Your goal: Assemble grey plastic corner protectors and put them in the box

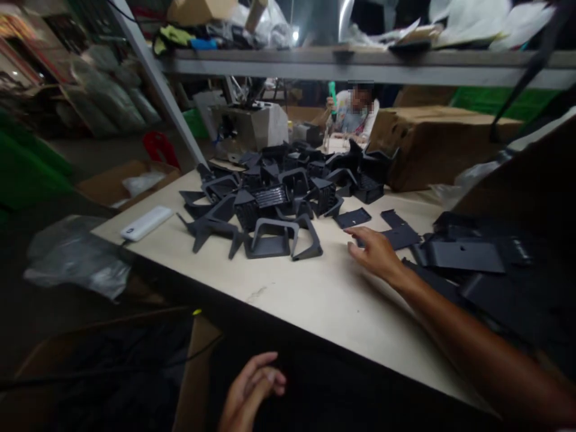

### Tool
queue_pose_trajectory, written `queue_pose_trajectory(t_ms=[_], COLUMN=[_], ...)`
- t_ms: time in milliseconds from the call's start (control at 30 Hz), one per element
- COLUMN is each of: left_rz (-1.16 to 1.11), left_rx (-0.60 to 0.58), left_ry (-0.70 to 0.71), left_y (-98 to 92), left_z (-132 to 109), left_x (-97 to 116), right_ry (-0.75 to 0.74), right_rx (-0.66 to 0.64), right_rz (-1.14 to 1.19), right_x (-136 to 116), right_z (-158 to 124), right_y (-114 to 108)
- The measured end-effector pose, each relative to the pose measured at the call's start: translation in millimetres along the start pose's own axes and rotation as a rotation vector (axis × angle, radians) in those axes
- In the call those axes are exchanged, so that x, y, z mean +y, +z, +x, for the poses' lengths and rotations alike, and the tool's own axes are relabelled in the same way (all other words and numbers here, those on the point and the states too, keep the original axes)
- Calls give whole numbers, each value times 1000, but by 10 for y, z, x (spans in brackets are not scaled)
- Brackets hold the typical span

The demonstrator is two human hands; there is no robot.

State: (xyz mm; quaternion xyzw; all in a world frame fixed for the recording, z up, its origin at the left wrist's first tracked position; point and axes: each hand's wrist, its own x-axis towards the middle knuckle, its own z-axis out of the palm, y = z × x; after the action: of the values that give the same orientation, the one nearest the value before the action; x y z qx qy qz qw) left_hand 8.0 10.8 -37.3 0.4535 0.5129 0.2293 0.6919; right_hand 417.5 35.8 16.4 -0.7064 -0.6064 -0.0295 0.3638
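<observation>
My right hand (375,252) reaches over the table, thumb and fingers apart and nothing between them. Its fingertips are close to flat black plastic plates (398,235), one of them partly behind the hand. My left hand (254,387) hangs in front of the table's near edge with loosely bent fingers, and no object shows in it. Farther left on the tabletop, black plastic frames (272,240) and ribbed black plastic parts (246,210) lie in a heap. More flat black panels (465,256) are piled to the right, beside my right forearm.
A white box-like device (146,224) lies at the table's left corner. An open carton (193,366) with dark contents stands below left. At the back are a large cardboard box (432,141) and a shelf beam (360,63). Across the table, a person (357,117) holds a green tool.
</observation>
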Motion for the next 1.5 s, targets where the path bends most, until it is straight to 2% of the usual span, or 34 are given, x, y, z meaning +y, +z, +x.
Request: queue_pose_trajectory(t_ms=[67,133,300,400,467,567,667,767,833,967,1133,1267,1367,1500], left_rz=[-4,0,16,-4,-3,33,63,119,195,393,430,423,405,371], left_rx=[-4,-3,-11,15,33,54,94,112,113,267,432,508,575,666], left_ry=[6,15,40,58,79,153,238,228,236,465,590,655,719,763], left_y=[13,2,-76,-49,4,97,171,189,143,-97,-382,-385,-316,-265], left_z=[7,40,138,177,224,377,634,917,1087,1421,1951,2288,2350,2266], left_x=[-57,-129,-259,-192,-53,271,637,933,1078,1291,1498,1577,1528,1394], right_ry=[-33,-58,37,64,46,6,-3,-20,-37,-30,76,112,126,133], right_rx=[-93,-128,-33,-6,-4,-39,-47,-34,-32,-23,12,45,85,126], right_rz=[50,78,98,106,94,62,66,86,113,188,258,294,360,449], right_x=[-82,-184,-405,-507,-556,-608,-677,-770,-818,-841,-835,-863,-891,-938], right_z=[-69,-63,82,100,104,150,221,256,254,223,205,220,230,229], right_y=[213,407,916,1177,1274,1318,1344,1420,1484,1581,1649,1667,1683,1723])
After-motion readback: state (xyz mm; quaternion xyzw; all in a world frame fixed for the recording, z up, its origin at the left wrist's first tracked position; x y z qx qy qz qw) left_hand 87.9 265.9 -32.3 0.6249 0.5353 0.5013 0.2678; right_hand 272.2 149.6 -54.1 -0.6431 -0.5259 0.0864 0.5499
